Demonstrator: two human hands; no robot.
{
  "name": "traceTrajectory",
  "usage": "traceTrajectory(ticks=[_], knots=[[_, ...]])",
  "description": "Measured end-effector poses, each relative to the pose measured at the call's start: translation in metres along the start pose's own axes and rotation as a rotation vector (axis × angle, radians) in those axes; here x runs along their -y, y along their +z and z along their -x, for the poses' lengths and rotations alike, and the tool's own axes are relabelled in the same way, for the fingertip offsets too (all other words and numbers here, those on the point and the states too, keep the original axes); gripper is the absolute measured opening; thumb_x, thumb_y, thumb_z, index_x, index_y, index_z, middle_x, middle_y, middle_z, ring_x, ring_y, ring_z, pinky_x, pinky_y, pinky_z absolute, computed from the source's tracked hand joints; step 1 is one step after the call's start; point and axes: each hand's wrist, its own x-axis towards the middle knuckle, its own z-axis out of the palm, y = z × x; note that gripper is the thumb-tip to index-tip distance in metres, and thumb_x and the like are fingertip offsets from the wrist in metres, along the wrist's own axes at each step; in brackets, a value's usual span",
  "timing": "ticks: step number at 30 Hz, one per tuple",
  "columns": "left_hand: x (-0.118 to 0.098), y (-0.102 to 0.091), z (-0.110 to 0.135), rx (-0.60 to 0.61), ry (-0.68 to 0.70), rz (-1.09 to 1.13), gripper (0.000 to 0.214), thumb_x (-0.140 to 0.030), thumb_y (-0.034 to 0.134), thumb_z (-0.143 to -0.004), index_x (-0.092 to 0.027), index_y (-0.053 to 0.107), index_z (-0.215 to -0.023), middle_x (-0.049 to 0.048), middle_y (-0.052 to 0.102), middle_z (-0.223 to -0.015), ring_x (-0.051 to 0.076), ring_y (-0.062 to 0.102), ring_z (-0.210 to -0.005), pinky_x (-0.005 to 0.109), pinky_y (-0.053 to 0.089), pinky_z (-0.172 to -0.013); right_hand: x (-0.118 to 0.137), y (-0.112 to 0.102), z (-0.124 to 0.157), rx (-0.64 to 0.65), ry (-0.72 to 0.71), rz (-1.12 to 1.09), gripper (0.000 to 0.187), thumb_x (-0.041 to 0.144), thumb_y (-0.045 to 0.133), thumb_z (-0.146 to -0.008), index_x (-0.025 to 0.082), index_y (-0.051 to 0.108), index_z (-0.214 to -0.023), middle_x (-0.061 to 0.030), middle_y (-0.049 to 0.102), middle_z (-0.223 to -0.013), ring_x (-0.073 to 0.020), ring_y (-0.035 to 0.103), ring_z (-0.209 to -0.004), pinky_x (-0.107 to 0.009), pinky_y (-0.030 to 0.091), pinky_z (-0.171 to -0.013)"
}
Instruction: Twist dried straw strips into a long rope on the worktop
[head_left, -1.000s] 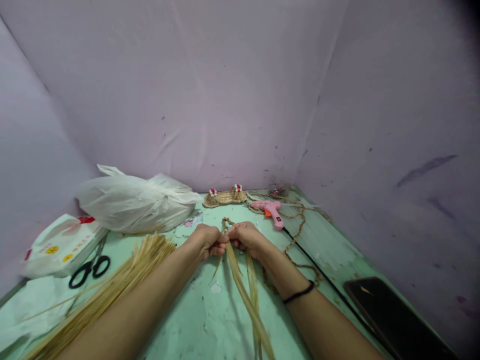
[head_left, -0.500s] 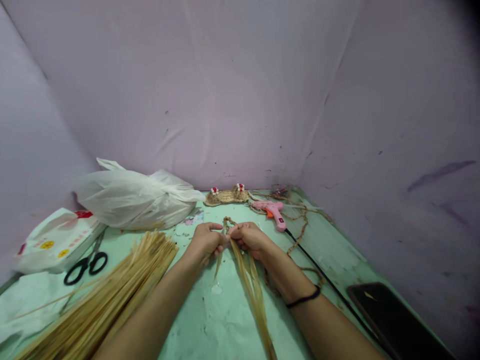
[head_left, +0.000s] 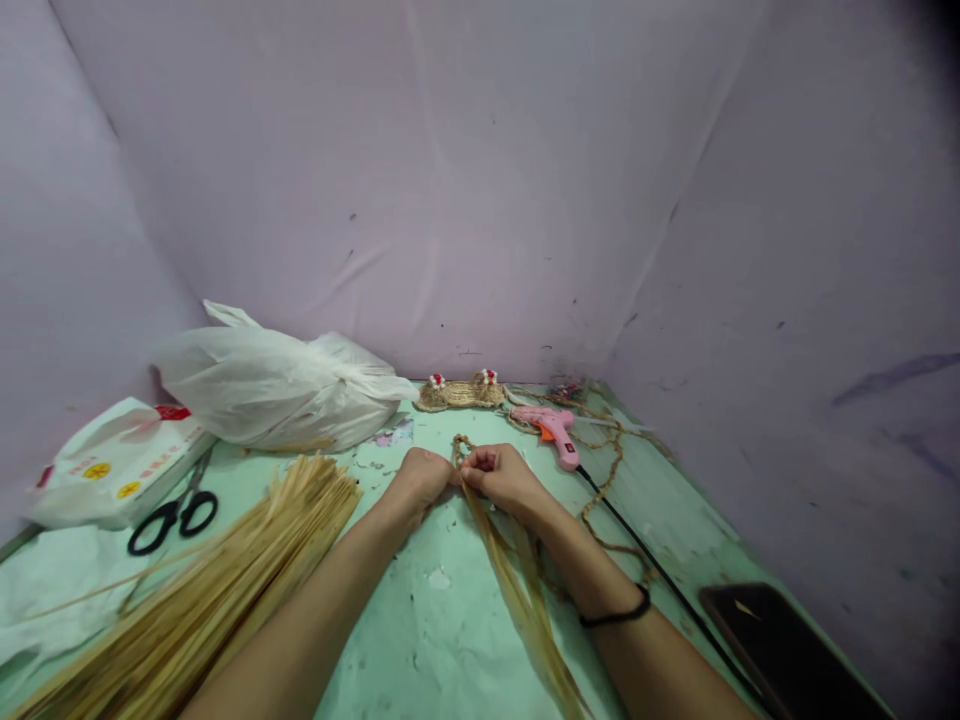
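My left hand point(head_left: 425, 478) and my right hand point(head_left: 501, 478) meet at the middle of the table, both closed around the working end of a braided straw cord point(head_left: 460, 441). Loose flat straw strands point(head_left: 517, 595) run from my right fingers down toward the front edge. The thumb and forefinger of my right hand pinch the strands. My left fist is closed beside it, its fingertips partly hidden. More of the braided cord point(head_left: 616, 460) trails along the right side of the table.
A bundle of dry straw point(head_left: 247, 590) lies at left, near black-handled scissors point(head_left: 176, 520), a tissue pack point(head_left: 124, 465) and a white plastic bag point(head_left: 277, 390). Small woven straw slippers point(head_left: 461, 395) stand at the back. A pink glue gun point(head_left: 559, 430) and a dark phone point(head_left: 780, 640) are at right.
My left fingers have curled from spread into a fist at the cord. A short strand hanging below my left hand no longer shows. The view has shifted slightly.
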Motion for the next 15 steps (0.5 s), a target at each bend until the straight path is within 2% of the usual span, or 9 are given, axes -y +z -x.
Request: traceTrajectory(ticks=[3, 6, 11, 15], knots=[[0.001, 0.004, -0.001, -0.046, 0.021, 0.009, 0.019, -0.005, 0.048, -0.048, -0.016, 0.035, -0.041, -0.0088, 0.022, -0.031, 0.002, 0.017, -0.030, 0.019, 0.011, -0.034, 0.007, -0.003, 0.003, -0.055, -0.013, 0.300, 0.012, 0.019, 0.052, -0.057, 0.013, 0.062, -0.057, -0.0001, 0.052, -0.047, -0.0086, 0.042, -0.047, -0.019, 0.027, -0.045], [0.001, 0.007, -0.002, -0.066, 0.003, 0.022, 0.019, -0.005, 0.049, -0.046, -0.017, 0.035, -0.041, -0.0086, 0.022, -0.032, 0.003, 0.019, -0.030, 0.020, 0.012, -0.034, 0.020, -0.006, 0.011, -0.075, 0.072, 0.513, 0.014, 0.017, 0.050, -0.055, 0.013, 0.064, -0.053, -0.0030, 0.052, -0.043, -0.0113, 0.045, -0.047, -0.021, 0.025, -0.043], [0.001, 0.005, -0.001, -0.059, -0.120, 0.082, 0.023, -0.007, 0.050, -0.046, -0.018, 0.030, -0.042, -0.0082, 0.022, -0.032, 0.003, 0.018, -0.030, 0.020, 0.008, -0.033, 0.033, 0.001, 0.024, -0.051, 0.093, 0.603, 0.017, 0.013, 0.047, -0.054, 0.014, 0.065, -0.053, -0.0065, 0.058, -0.046, -0.0132, 0.049, -0.047, -0.022, 0.025, -0.042], [0.005, -0.003, -0.003, 0.097, -0.123, 0.157, 0.026, -0.014, 0.049, -0.050, -0.020, 0.026, -0.042, -0.0086, 0.020, -0.033, 0.002, 0.012, -0.030, 0.020, 0.005, -0.032, 0.035, 0.011, 0.029, -0.080, 0.051, 0.619, 0.019, 0.013, 0.047, -0.056, 0.014, 0.066, -0.054, -0.0067, 0.059, -0.047, -0.0131, 0.051, -0.047, -0.021, 0.026, -0.043]])
